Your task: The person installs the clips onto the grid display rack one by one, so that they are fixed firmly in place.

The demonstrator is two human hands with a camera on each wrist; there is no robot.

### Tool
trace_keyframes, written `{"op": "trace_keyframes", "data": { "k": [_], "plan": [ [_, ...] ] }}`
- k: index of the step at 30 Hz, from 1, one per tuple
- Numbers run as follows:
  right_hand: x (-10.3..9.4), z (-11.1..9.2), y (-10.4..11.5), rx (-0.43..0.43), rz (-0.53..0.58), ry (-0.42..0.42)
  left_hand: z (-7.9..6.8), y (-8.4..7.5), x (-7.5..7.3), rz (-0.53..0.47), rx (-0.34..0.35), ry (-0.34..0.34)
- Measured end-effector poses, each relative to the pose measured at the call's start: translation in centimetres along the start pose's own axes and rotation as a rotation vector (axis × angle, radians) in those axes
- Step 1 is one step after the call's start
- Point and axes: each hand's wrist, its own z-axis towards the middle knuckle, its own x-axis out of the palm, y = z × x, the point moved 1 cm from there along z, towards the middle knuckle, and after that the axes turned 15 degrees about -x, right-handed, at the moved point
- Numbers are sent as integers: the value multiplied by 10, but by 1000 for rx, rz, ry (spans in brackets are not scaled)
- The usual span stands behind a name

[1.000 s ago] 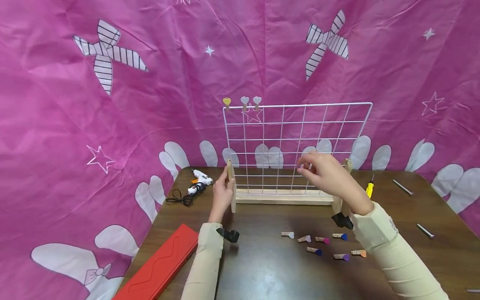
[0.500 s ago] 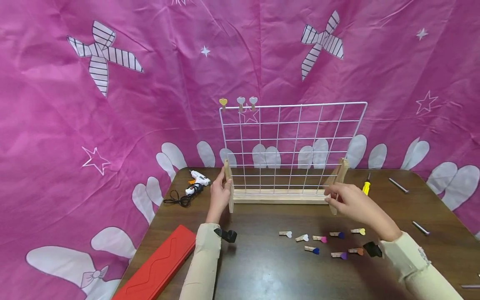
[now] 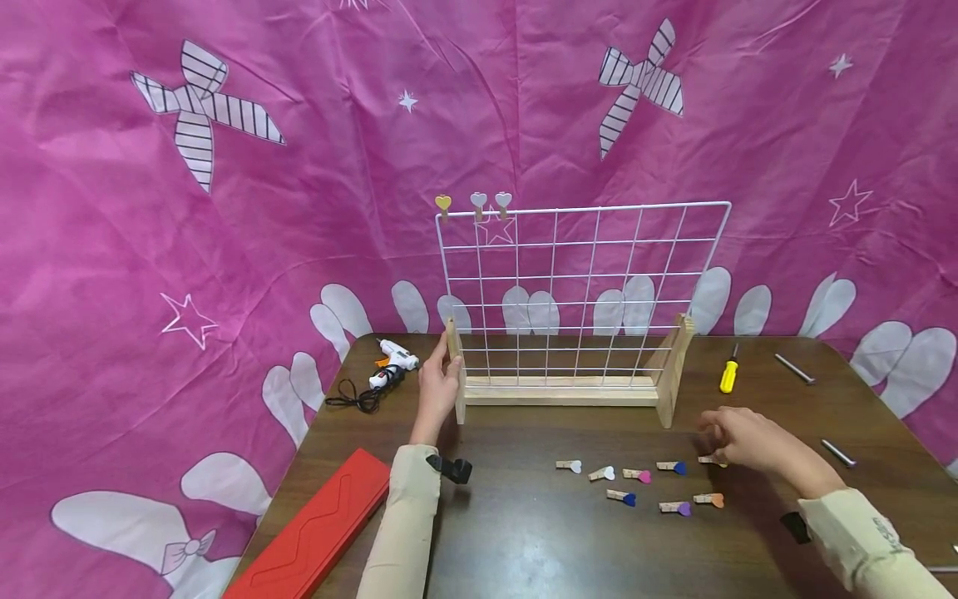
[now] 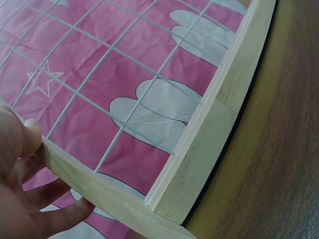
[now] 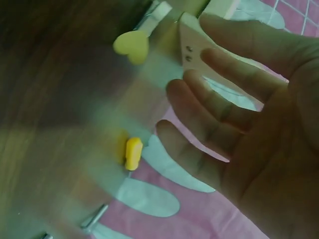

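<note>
My left hand [image 3: 434, 387] pinches the left wooden side of a stand [image 3: 561, 400], thumb on one face and fingers on the other in the left wrist view. The stand carries an upright white wire grid [image 3: 599, 209]. Clipped along its top bar are a yellow heart clothespin [image 3: 443, 202] and two white heart clothespins [image 3: 479, 200]. My right hand [image 3: 767, 441] hovers over a yellow-heart clothespin [image 5: 132, 47] on the table, partly covering it in the head view. Its fingers are loosely bent, with nothing between them. Several heart clothespins [image 3: 636, 475] lie to its left.
A white glue gun [image 3: 397, 356] with a black cord lies at the left. The red box [image 3: 322, 524] sits nearer on that side. A yellow screwdriver [image 3: 728, 376] and metal rods [image 3: 793, 368] lie at the right. A pink curtain [image 3: 337, 166] hangs behind the table.
My right hand has moved from in front of the grid down and right to the yellow-heart clothespin. My left hand stays on the stand's side.
</note>
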Motion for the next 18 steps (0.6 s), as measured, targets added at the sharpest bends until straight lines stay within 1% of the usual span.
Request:
{"op": "trace_keyframes", "data": {
  "k": [3, 9, 13, 18],
  "plan": [
    [3, -5, -5, 26, 26, 36, 0, 0, 0, 1, 1, 3],
    [10, -8, -11, 16, 13, 63, 0, 2, 0, 26, -27, 8],
    [13, -7, -14, 5, -7, 72, 0, 2, -1, 21, -19, 7],
    [17, -7, -16, 23, -8, 84, 0, 1, 0, 4, -5, 8]
  ]
}}
